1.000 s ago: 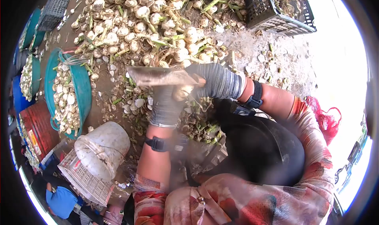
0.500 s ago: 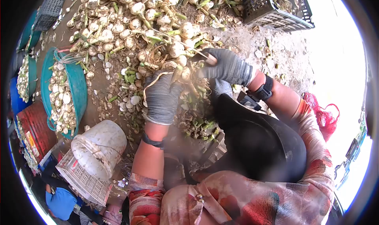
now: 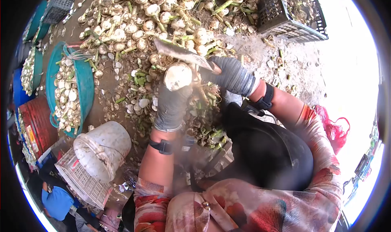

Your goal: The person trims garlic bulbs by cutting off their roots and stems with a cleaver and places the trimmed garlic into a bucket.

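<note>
Right hand (image 3: 233, 75) holds blade (image 3: 182, 54), edge near left hand's (image 3: 172, 105) bulb (image 3: 178, 76).

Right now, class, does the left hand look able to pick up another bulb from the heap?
Probably not: the left hand holds a bulb, and in this view the knife in the right hand overlaps the heap.

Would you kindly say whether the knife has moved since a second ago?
Yes; judged against the black crate, the knife has moved up the picture, nearer it.
</note>
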Action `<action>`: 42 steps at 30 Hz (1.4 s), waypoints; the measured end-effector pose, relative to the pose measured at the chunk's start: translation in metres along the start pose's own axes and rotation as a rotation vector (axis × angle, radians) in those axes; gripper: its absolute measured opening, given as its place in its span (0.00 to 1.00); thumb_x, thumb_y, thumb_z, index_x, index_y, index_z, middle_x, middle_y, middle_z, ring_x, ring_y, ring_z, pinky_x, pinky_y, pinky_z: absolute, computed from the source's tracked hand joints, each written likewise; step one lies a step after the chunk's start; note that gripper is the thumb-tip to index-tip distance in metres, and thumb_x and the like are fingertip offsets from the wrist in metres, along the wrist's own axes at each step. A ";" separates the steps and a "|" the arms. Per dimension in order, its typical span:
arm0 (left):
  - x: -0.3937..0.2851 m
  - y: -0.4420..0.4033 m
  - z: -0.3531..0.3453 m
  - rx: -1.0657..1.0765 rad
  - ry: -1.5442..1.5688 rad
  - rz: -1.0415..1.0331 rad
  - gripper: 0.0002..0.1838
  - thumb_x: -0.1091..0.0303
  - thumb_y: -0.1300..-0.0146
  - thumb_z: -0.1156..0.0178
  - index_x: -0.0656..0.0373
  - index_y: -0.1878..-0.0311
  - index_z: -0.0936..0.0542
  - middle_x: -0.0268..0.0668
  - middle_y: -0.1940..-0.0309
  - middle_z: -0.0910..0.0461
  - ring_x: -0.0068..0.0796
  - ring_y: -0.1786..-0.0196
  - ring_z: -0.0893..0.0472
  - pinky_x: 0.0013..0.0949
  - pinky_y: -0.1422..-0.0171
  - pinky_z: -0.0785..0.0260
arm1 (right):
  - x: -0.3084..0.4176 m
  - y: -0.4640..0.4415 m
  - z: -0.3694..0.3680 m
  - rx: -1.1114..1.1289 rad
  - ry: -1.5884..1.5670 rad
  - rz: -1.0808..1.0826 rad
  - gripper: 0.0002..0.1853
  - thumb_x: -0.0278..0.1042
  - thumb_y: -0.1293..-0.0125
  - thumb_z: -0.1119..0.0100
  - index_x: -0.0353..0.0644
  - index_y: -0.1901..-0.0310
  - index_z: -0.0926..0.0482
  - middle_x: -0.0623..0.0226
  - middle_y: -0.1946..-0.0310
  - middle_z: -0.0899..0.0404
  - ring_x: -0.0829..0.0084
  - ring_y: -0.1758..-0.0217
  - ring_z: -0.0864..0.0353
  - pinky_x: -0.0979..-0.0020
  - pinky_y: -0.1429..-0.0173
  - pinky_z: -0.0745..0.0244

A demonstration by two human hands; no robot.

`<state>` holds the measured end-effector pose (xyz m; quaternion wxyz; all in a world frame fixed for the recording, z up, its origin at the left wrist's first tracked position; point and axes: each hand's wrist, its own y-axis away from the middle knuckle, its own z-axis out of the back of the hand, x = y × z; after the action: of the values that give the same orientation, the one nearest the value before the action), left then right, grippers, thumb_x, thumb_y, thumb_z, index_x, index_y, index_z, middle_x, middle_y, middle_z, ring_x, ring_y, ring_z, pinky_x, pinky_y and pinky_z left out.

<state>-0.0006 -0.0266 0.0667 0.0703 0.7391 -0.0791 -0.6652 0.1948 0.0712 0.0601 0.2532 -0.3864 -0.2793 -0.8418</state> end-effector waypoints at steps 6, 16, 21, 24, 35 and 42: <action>0.040 0.021 0.020 -0.050 -0.365 -0.095 0.18 0.61 0.28 0.49 0.57 0.40 0.26 0.39 0.46 0.22 0.34 0.45 0.23 0.36 0.41 0.30 | 0.031 0.026 0.021 0.028 0.349 0.285 0.09 0.40 0.42 0.42 0.45 0.64 0.22 0.57 0.72 0.19 0.52 0.66 0.18 0.55 0.64 0.24; 0.000 0.028 -0.010 -0.118 -0.334 -0.131 0.32 0.63 0.45 0.31 0.59 0.40 0.34 0.40 0.52 0.25 0.31 0.50 0.23 0.32 0.43 0.29 | -0.047 0.013 -0.006 0.078 0.426 -0.116 0.10 0.39 0.39 0.45 0.44 0.59 0.22 0.52 0.74 0.19 0.49 0.68 0.17 0.55 0.65 0.23; -0.054 0.044 0.096 -0.565 0.081 -0.245 0.26 0.64 0.41 0.37 0.62 0.41 0.31 0.40 0.47 0.25 0.34 0.43 0.25 0.38 0.33 0.36 | -0.098 0.040 -0.008 -0.159 0.252 -0.252 0.19 0.49 0.36 0.41 0.42 0.55 0.23 0.48 0.72 0.20 0.48 0.66 0.18 0.55 0.62 0.25; -0.088 0.044 0.204 -0.758 0.523 -0.454 0.27 0.53 0.34 0.43 0.62 0.39 0.33 0.47 0.40 0.29 0.43 0.33 0.32 0.51 0.26 0.43 | -0.098 0.047 -0.004 -0.281 0.132 -0.253 0.20 0.49 0.36 0.38 0.40 0.53 0.23 0.47 0.73 0.21 0.49 0.67 0.18 0.58 0.62 0.25; 0.087 -0.133 0.104 -0.124 -1.063 0.356 0.29 0.59 0.42 0.34 0.64 0.40 0.26 0.53 0.44 0.24 0.49 0.43 0.23 0.41 0.37 0.32 | -0.056 0.030 -0.007 -0.076 0.113 -0.194 0.14 0.44 0.37 0.38 0.41 0.59 0.23 0.53 0.72 0.22 0.51 0.66 0.22 0.60 0.60 0.26; 0.039 -0.079 0.094 -0.040 -0.504 0.125 0.22 0.65 0.34 0.41 0.66 0.40 0.29 0.50 0.48 0.23 0.43 0.49 0.23 0.37 0.42 0.32 | -0.042 0.019 -0.006 -0.017 0.127 0.028 0.14 0.45 0.38 0.39 0.46 0.59 0.24 0.53 0.72 0.21 0.48 0.64 0.20 0.55 0.61 0.26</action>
<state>-0.0878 0.0428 0.0023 0.1039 0.5420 -0.1268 -0.8243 0.2280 0.0620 0.0289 0.2787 -0.3384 -0.2501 -0.8633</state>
